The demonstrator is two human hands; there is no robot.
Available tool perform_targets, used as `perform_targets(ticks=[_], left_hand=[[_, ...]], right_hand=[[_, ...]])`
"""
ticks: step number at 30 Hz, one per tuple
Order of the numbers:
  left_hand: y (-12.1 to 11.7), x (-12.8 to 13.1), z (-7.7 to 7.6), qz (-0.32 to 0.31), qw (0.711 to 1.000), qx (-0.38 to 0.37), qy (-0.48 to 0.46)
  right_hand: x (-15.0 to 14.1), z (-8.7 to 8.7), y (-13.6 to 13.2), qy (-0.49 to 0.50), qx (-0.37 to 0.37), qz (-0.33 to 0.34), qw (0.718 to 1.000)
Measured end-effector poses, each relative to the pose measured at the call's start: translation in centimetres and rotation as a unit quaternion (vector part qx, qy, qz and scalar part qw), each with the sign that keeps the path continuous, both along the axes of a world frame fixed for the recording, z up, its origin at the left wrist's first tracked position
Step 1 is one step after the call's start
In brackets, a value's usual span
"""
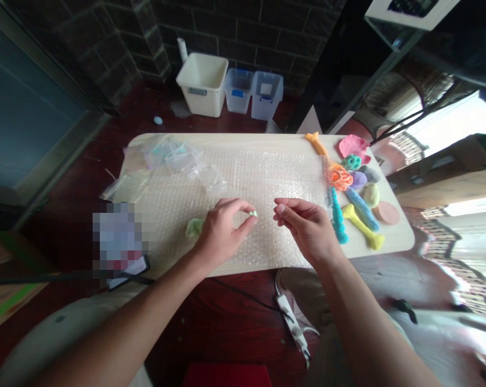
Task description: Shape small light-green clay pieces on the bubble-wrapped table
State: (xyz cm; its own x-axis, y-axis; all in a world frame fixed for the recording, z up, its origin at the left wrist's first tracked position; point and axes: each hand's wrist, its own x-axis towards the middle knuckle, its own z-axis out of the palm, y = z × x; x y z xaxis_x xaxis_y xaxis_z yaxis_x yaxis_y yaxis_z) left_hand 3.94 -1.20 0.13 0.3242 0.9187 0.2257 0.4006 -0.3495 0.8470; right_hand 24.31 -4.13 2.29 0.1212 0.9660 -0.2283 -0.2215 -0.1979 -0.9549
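Between the thumb and forefinger of my left hand is a small pale green piece of modelling clay. A larger light green lump of clay lies just left of that hand, on a sheet of bubble wrap. My right hand hovers over the wrap a short way to the right, its thumb pressed against the fingers. Whether anything sits in that pinch is too small to make out. The two hands are apart.
Coloured clay shapes lie at the table's right: an orange one, a teal strand, a yellow bone-like piece and a pink piece. Crumpled plastic bags cover the back left. Bins stand beyond the table.
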Motion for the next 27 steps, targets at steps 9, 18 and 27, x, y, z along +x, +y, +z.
perform_targets(ticks=[9, 18, 27], left_hand=[[0.8, -2.9, 2.5, 0.083, 0.908, -0.230, -0.339], [0.7, -6.5, 2.5, 0.077, 0.839, -0.307, -0.442], [1.0, -8.3, 2.8, 0.074, 0.801, -0.315, -0.504]], right_hand=[[-2.9, 0.2, 0.9, -0.005, 0.021, 0.047, 0.999], [-6.3, 0.2, 1.6, 0.049, -0.016, 0.141, 0.989], [-8.5, 0.3, 2.4, 0.106, -0.035, 0.131, 0.985]])
